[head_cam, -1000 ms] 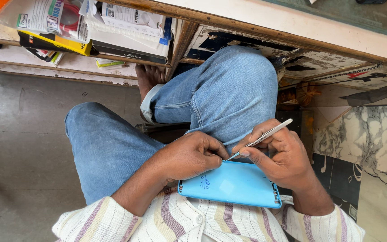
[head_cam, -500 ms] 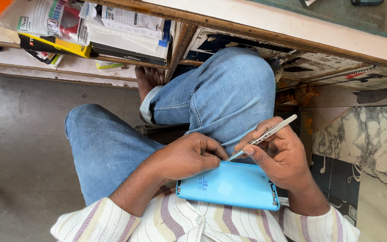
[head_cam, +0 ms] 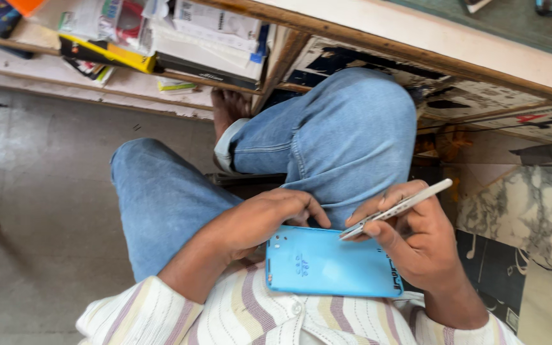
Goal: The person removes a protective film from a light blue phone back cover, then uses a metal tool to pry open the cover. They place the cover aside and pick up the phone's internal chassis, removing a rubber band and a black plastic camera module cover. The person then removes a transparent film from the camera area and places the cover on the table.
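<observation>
A light blue phone back cover (head_cam: 327, 262) lies flat against my lap and shirt, with small holes near its left end. My left hand (head_cam: 260, 220) rests on its upper left edge, fingers curled over the rim. My right hand (head_cam: 413, 246) holds the cover's right end and pinches thin metal tweezers (head_cam: 397, 207), whose tip points down at the cover's top edge. My legs in blue jeans (head_cam: 327, 147) are crossed beneath the cover.
A wooden desk edge (head_cam: 416, 51) runs across the top. A low shelf (head_cam: 129, 76) at upper left carries stacked booklets and boxes (head_cam: 206, 35). Grey floor tiles (head_cam: 39, 191) lie on the left, a marble-pattern panel (head_cam: 525, 217) on the right.
The cover has slid slightly right and more of its face shows. My left hand has drawn back to the cover's left edge; the tweezers' tip now sits over its top edge.
</observation>
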The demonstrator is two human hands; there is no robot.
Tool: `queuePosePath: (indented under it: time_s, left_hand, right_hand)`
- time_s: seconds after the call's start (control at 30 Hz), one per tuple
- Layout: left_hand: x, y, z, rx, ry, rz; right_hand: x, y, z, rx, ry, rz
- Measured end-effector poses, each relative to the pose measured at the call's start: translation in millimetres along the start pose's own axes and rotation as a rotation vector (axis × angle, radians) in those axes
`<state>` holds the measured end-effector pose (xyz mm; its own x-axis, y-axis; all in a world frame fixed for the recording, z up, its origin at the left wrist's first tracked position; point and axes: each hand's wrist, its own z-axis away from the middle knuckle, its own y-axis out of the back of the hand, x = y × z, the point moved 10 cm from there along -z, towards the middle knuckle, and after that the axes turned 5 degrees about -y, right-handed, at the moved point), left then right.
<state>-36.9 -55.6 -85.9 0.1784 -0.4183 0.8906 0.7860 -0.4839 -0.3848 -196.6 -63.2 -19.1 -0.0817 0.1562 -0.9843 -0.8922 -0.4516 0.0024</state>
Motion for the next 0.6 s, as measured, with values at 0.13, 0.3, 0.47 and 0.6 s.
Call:
queuePosePath:
  time_s: [0.13, 0.3, 0.47, 0.6]
  left_hand:
    - [-33.4, -0.1, 5.8, 0.070, 0.366, 0.134]
    - [-35.3, 0.0, 7.2, 0.141, 0.401, 0.249]
    - [-37.7, 0.0, -0.1, 0.152, 0.378, 0.222]
    - [-38.9, -0.7, -4.6, 0.136, 0.351, 0.207]
  right_hand:
    - [-7.7, -16.9, -10.8, -0.075, 0.049, -0.022]
    - [0.7, -25.7, -27.1, -0.042, -0.044, 0.037]
    - [-12.0, -31.0, -33.7, -0.049, 0.043, 0.365]
    - [-17.2, -36.3, -33.3, -0.092, 0.094, 0.396]
